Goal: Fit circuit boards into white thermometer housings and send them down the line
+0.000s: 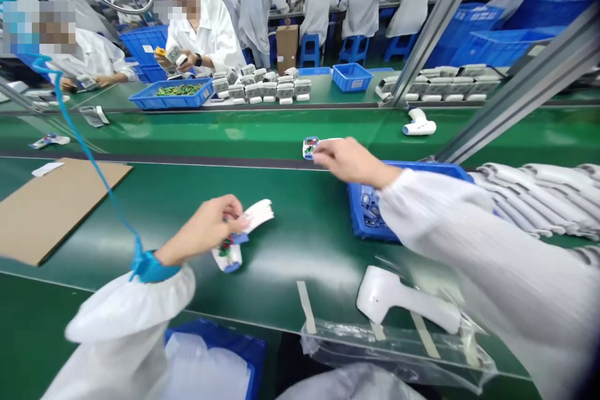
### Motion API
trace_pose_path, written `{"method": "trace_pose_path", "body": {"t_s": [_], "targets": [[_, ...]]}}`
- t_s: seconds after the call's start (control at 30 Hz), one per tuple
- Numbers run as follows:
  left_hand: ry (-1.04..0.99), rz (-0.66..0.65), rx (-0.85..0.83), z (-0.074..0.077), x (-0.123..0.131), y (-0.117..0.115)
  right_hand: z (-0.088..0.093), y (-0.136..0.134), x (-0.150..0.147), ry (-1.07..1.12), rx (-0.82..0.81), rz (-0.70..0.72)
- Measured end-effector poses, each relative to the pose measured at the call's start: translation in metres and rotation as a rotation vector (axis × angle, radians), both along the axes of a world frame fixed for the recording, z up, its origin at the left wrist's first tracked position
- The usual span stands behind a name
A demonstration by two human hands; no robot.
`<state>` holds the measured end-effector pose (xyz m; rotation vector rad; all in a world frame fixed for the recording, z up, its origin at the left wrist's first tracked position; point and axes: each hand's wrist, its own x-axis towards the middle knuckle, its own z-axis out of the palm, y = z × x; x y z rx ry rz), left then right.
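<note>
My left hand [213, 225] is closed on a white plastic housing half [257, 215] of a gun-shaped handheld device. Inside its wider end, coloured wires and a circuit board show, with a blue rim at the bottom. Over the near edge of the conveyor, my right hand [349, 161] has its fingers bent together at a second open housing half [309, 147], which also has a board and wires in it. The hand partly covers that housing's handle. Below my right forearm, a white gun-shaped shell [403, 300] lies on the workbench [300, 250].
A blue bin [359, 225] of small parts sits under my right forearm, beside stacked white shells [539, 197]. Cardboard [60, 206] lies at left. A blue coiled cord [94, 162] runs to my left wrist. Metal posts [435, 19] stand at right; co-workers [206, 25] sit across the conveyor [210, 128].
</note>
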<state>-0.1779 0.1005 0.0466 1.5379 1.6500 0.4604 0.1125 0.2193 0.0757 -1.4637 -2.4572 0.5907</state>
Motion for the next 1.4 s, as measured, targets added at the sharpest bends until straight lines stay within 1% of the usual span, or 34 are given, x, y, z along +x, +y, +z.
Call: {"method": "trace_pose_path", "body": {"t_s": [0.03, 0.1, 0.17, 0.2, 0.23, 0.3, 0.37, 0.4, 0.47, 0.5, 0.57, 0.63, 0.7, 0.73, 0.77, 0.83, 0.9, 0.93, 1.0, 1.03, 1.07, 1.13, 1.17, 1.2, 1.27, 1.3, 1.33, 1.37, 1.4], "targets": [[0.122, 0.027, 0.022, 0.000, -0.018, 0.007, -0.003, 0.026, 0.001, -0.041, 0.052, -0.043], [0.374, 0.055, 0.092, -0.003, -0.047, 0.019, -0.016, 0.071, 0.006, -0.116, 0.065, -0.101], [0.580, 0.064, 0.211, -0.008, -0.062, 0.025, -0.033, 0.102, 0.012, -0.185, 0.037, -0.123], [0.629, 0.070, 0.272, -0.011, -0.063, 0.026, -0.041, 0.113, 0.016, -0.214, 0.023, -0.125], [0.633, 0.083, 0.313, -0.014, -0.061, 0.026, -0.047, 0.122, 0.019, -0.237, 0.008, -0.122], [0.537, 0.112, 0.321, -0.019, -0.045, 0.024, -0.053, 0.134, 0.024, -0.264, -0.017, -0.101], [0.389, 0.129, 0.316, -0.022, -0.020, 0.021, -0.048, 0.136, 0.027, -0.263, -0.019, -0.072], [0.316, 0.128, 0.325, -0.022, -0.005, 0.021, -0.043, 0.132, 0.028, -0.251, -0.007, -0.054], [0.169, 0.133, 0.364, -0.021, 0.027, 0.020, -0.030, 0.109, 0.029, -0.213, 0.040, -0.006], [0.096, 0.152, 0.395, -0.020, 0.043, 0.020, -0.024, 0.091, 0.030, -0.185, 0.076, 0.034], [-0.052, 0.201, 0.462, -0.017, 0.075, 0.017, -0.015, 0.041, 0.033, -0.103, 0.154, 0.130], [-0.243, 0.187, 0.464, -0.015, 0.104, 0.008, -0.011, -0.017, 0.039, 0.018, 0.192, 0.187], [-0.424, 0.111, 0.389, -0.013, 0.125, -0.007, -0.011, -0.070, 0.047, 0.130, 0.141, 0.195], [-0.479, 0.078, 0.350, -0.013, 0.133, -0.016, -0.011, -0.093, 0.052, 0.185, 0.104, 0.181], [-0.500, 0.057, 0.325, -0.014, 0.140, -0.026, -0.011, -0.113, 0.056, 0.240, 0.080, 0.151], [-0.464, 0.033, 0.318, -0.014, 0.150, -0.045, -0.011, -0.142, 0.064, 0.329, 0.071, 0.068], [-0.401, -0.027, 0.338, -0.014, 0.158, -0.061, -0.009, -0.162, 0.070, 0.342, 0.144, -0.006], [-0.367, -0.072, 0.357, -0.014, 0.162, -0.068, -0.007, -0.170, 0.071, 0.311, 0.200, -0.018], [-0.262, -0.170, 0.423, -0.013, 0.168, -0.079, -0.001, -0.183, 0.074, 0.206, 0.312, -0.004], [-0.177, -0.198, 0.464, -0.013, 0.171, -0.083, 0.003, -0.189, 0.076, 0.156, 0.360, 0.001], [-0.081, -0.200, 0.503, -0.013, 0.172, -0.085, 0.007, -0.193, 0.080, 0.118, 0.383, -0.001], [0.054, -0.126, 0.549, -0.014, 0.172, -0.088, 0.008, -0.196, 0.094, 0.081, 0.362, -0.050], [0.054, -0.064, 0.533, -0.014, 0.170, -0.089, 0.004, -0.196, 0.105, 0.067, 0.329, -0.103], [0.001, 0.000, 0.488, -0.015, 0.167, -0.089, -0.004, -0.195, 0.119, 0.044, 0.284, -0.163], [-0.205, 0.090, 0.334, -0.016, 0.160, -0.088, -0.030, -0.193, 0.151, -0.058, 0.195, -0.285], [-0.315, 0.116, 0.242, -0.016, 0.157, -0.088, -0.045, -0.193, 0.166, -0.140, 0.156, -0.321], [-0.411, 0.128, 0.153, -0.016, 0.154, -0.088, -0.059, -0.194, 0.180, -0.220, 0.151, -0.369], [-0.486, 0.132, 0.079, -0.017, 0.153, -0.089, -0.071, -0.197, 0.189, -0.255, 0.169, -0.417], [-0.544, 0.134, 0.023, -0.017, 0.152, -0.090, -0.080, -0.201, 0.194, -0.294, 0.221, -0.447]]}}
